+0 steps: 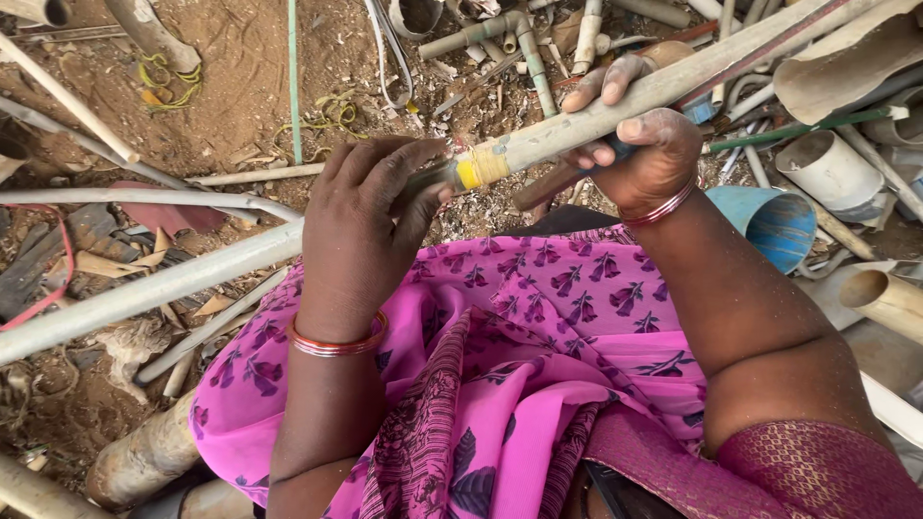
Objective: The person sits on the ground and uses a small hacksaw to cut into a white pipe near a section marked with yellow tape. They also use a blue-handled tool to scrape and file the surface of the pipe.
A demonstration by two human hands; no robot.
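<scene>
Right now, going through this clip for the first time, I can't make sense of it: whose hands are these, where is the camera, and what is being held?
The single picture comes from a camera worn on a person's head, looking down at their own lap and hands. No machine is involved. The right hand grips a long grey pipe together with a dark tool whose kind I cannot tell. The left hand closes on the pipe's end, beside a yellow band. Around them, on bare dirt, lie scrap pipes and a blue tube.
</scene>
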